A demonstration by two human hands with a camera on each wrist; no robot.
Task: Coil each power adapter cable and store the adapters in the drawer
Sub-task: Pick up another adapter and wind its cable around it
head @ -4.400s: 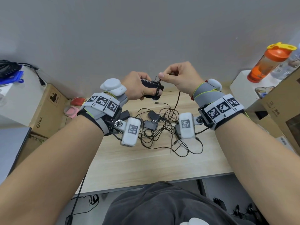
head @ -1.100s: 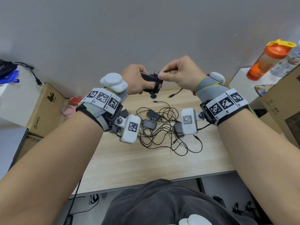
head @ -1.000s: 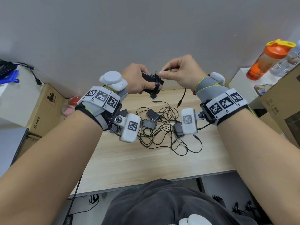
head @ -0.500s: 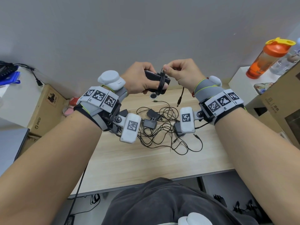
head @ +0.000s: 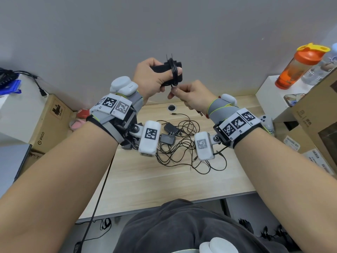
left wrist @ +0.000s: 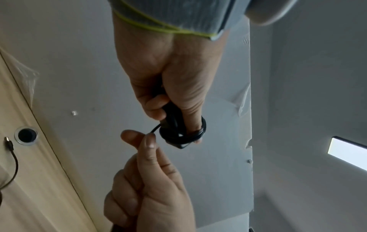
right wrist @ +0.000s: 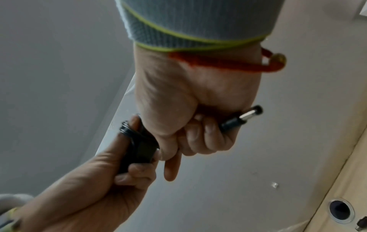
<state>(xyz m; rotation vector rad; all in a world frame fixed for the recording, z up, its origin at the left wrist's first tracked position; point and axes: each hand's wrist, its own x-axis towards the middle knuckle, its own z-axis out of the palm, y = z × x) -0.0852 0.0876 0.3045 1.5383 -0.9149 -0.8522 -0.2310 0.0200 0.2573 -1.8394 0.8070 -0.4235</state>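
Note:
My left hand [head: 160, 77] grips a black power adapter [head: 165, 69] in the air above the table, prongs up. Its thin black cable [head: 174, 73] is wound in several turns around the adapter and my thumb. Just below it, my right hand [head: 177, 91] pinches the last short stretch of that cable. In the right wrist view the barrel plug [right wrist: 244, 117] sticks out of my right fist beside the little finger. In the left wrist view the coil [left wrist: 198, 135] sits at the adapter's [left wrist: 172, 122] end. More black adapters [head: 170, 136] lie in tangled cables [head: 182, 150] on the wooden table [head: 164, 183].
A round cable hole [head: 171, 107] sits near the table's back edge. Left of the table stands a cardboard box [head: 49, 123], and more boxes [head: 317, 110] stand right. An orange shaker bottle [head: 300, 64] is on a white shelf at the right. No drawer shows.
My left hand has lifted the adapter higher and turned its prongs up. My right hand has dropped from beside the adapter to just below it, and the dangling cable end is now inside that hand.

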